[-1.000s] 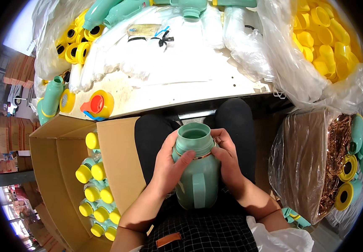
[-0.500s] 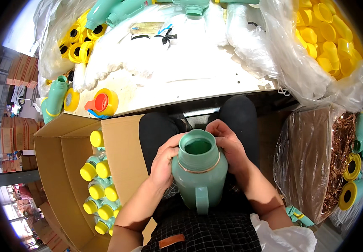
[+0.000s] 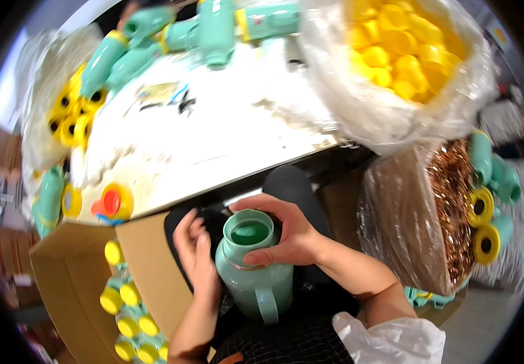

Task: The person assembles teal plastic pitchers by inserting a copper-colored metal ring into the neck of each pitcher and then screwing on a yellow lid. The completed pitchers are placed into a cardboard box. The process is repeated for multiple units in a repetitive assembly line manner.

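Observation:
A green plastic jug (image 3: pixel 253 279) with a wide open neck and a side handle stands upright in my lap, its handle toward me. My right hand (image 3: pixel 292 233) wraps around the neck from the right, thumb across the near side and fingers behind the rim. Beside the jug on the left, my left hand (image 3: pixel 198 255) is apart from it, with fingers spread and nothing in them. A thin copper-coloured band partly shows round the base of the neck; my right thumb covers some of it.
Ahead is a white-topped table (image 3: pixel 213 161) bearing more green jug bodies (image 3: pixel 216 30) and a red-and-yellow round piece (image 3: pixel 113 202). A carton (image 3: pixel 70 285) at left holds yellow-capped jugs (image 3: pixel 129 294). At right are copper-coloured strips (image 3: pixel 453 200) in a box and a bag of yellow cups (image 3: pixel 407 48).
My left hand has let go of the jug and moved off to its left. My right hand has shifted its grip across the neck. The whole view has turned and slid.

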`<control>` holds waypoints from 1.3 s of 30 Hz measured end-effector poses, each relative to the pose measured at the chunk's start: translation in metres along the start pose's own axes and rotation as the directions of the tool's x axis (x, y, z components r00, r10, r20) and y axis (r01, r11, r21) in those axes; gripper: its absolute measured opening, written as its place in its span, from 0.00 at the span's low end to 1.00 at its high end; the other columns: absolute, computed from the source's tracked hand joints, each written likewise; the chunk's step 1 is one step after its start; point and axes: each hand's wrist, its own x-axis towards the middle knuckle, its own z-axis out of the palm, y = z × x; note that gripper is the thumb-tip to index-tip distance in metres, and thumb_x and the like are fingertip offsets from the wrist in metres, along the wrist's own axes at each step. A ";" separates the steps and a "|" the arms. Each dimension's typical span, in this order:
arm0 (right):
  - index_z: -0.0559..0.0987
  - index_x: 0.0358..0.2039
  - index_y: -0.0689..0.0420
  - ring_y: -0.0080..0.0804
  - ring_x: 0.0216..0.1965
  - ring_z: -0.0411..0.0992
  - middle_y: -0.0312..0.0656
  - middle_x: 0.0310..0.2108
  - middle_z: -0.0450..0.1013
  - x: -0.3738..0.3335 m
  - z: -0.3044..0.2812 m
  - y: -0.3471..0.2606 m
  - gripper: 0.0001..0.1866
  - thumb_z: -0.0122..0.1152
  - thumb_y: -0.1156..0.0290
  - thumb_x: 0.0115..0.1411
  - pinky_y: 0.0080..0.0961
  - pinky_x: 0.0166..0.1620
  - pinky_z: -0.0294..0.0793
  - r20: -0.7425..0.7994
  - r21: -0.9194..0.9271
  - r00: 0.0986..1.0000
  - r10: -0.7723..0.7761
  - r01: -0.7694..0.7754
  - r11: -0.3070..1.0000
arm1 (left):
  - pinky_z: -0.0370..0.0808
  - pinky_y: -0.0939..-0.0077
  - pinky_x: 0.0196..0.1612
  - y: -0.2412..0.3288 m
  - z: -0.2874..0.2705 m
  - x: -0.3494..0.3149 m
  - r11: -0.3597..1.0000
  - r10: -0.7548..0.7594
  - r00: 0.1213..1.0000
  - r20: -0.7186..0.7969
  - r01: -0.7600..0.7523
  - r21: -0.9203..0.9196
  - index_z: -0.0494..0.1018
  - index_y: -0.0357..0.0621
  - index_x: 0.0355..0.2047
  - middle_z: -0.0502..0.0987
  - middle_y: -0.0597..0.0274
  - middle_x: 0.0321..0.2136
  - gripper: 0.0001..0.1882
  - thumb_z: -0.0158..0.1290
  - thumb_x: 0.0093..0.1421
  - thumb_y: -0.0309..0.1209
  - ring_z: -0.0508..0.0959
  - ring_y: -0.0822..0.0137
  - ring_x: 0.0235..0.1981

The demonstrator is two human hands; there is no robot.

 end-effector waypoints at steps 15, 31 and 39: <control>0.68 0.58 0.62 0.44 0.51 0.68 0.49 0.50 0.70 0.098 -0.285 0.023 0.31 0.69 0.69 0.56 0.39 0.57 0.68 -0.669 -0.744 0.212 -0.713 -0.173 0.646 | 0.80 0.65 0.45 -0.051 -0.033 -0.040 0.665 -0.574 0.767 0.289 0.642 -0.382 0.70 0.36 0.53 0.80 0.52 0.43 0.17 0.47 0.64 0.19 0.81 0.59 0.42; 0.59 0.68 0.59 0.46 0.62 0.66 0.53 0.61 0.66 -0.026 -0.085 0.061 0.49 0.43 0.28 0.62 0.41 0.62 0.65 -0.200 0.207 0.971 -0.132 0.174 0.963 | 0.68 0.83 0.18 -0.015 -0.014 0.018 0.706 -0.529 0.847 -0.044 0.411 -0.577 0.67 0.38 0.54 0.72 0.65 0.26 0.16 0.41 0.66 0.20 0.68 0.77 0.18; 0.65 0.65 0.59 0.43 0.63 0.63 0.47 0.64 0.64 -0.066 -0.036 0.038 0.45 0.77 0.72 0.47 0.38 0.64 0.61 -0.001 -0.350 0.985 0.170 -0.160 0.923 | 0.73 0.82 0.25 -0.016 -0.073 0.001 0.969 -0.243 0.969 0.038 0.245 -0.042 0.62 0.38 0.63 0.75 0.61 0.38 0.23 0.40 0.67 0.19 0.73 0.76 0.24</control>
